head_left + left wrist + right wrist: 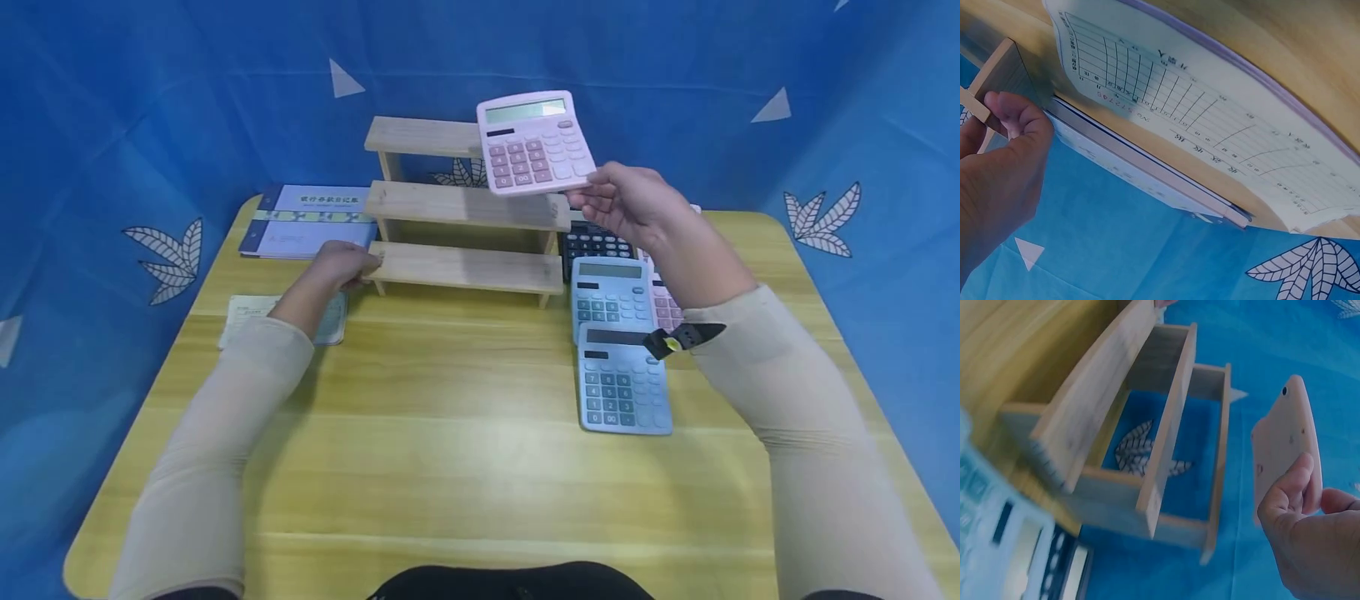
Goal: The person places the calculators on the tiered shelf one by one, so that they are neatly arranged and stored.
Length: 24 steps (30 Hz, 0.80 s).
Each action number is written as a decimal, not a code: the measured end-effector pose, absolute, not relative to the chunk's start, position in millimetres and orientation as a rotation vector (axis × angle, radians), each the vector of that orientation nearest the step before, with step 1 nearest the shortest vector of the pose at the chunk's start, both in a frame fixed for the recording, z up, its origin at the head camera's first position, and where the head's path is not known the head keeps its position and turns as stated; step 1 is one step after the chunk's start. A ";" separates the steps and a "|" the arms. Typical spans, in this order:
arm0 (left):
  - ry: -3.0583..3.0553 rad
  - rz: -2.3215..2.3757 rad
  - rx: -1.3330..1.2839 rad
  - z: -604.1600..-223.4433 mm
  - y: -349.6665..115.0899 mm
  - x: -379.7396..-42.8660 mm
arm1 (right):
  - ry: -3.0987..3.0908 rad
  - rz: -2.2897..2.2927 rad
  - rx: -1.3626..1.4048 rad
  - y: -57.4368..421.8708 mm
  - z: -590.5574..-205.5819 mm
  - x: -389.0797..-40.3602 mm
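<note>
A pink calculator (536,146) is pinched at its lower right corner by my right hand (626,204), raised in front of the upper part of a three-step wooden rack (465,204). In the right wrist view the back of the pink calculator (1285,450) shows, held between thumb and fingers. My left hand (341,265) grips the left end of the rack's lowest step; in the left wrist view the thumb and fingers of the left hand (1007,150) pinch the wooden board (1004,75). The rack's steps carry nothing.
Right of the rack lie two blue calculators (622,383), a black calculator (596,242) and another pink one (665,304), partly overlapping. A ledger book (311,225) and a receipt pad (330,321) lie on the left of the table (450,467). Blue cloth (225,100) hangs behind.
</note>
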State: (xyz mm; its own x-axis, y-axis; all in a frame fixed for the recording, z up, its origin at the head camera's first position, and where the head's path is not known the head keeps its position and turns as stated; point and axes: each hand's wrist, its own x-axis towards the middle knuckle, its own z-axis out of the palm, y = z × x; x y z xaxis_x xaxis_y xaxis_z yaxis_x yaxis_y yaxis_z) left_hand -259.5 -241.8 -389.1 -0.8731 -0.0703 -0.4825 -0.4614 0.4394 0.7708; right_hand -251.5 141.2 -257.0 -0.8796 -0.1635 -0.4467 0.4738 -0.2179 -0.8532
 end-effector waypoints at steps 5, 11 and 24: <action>2.315 1.400 -0.454 -389.0 -241.3 -261.8 | 1.657 -2.116 0.346 104.4 -259.0 -276.5; 2.309 1.397 -0.421 -390.4 -240.0 -263.1 | 1.712 -2.086 0.325 69.5 -269.8 -299.4; 2.249 1.422 -0.465 -399.7 -252.9 -248.2 | 1.791 -2.042 0.455 14.1 -291.8 -322.7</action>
State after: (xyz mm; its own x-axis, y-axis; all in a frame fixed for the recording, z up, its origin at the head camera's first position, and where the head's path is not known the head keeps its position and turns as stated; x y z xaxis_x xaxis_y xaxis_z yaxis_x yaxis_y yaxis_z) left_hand -248.2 -252.9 -399.7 -0.8480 -0.0486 -0.5277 -0.4976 0.4158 0.7613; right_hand -322.7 14.1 -291.8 -0.8732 -0.0731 -0.4818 0.4872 -0.1109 -0.8662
